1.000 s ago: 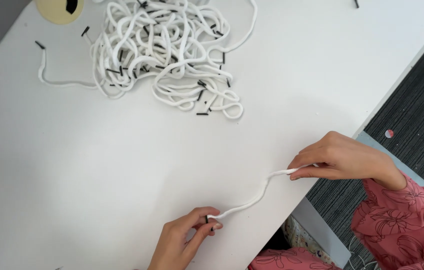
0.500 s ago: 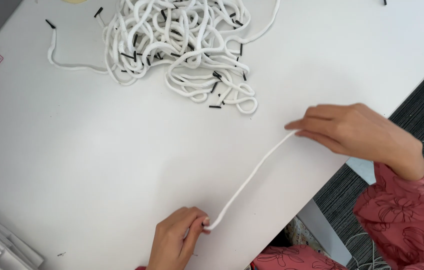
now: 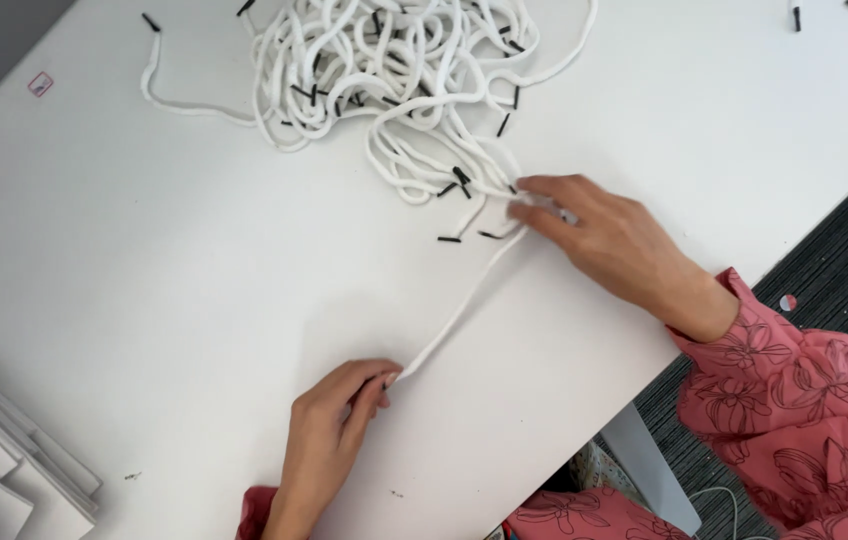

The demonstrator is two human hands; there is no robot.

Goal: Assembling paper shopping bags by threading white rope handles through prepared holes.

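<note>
Right hand point(image 3: 609, 245) moved up to the cord pile point(image 3: 394, 80), pinching the white cord point(image 3: 459, 310); left hand point(image 3: 329, 430) pinches its near end. Keep it taut between hands, clear of tangles.

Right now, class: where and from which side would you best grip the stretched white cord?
Probably the bare midsection of the stretched white cord, pinched from above: it lies straight on the table between the left hand and right hand, away from the tangled pile.
</note>
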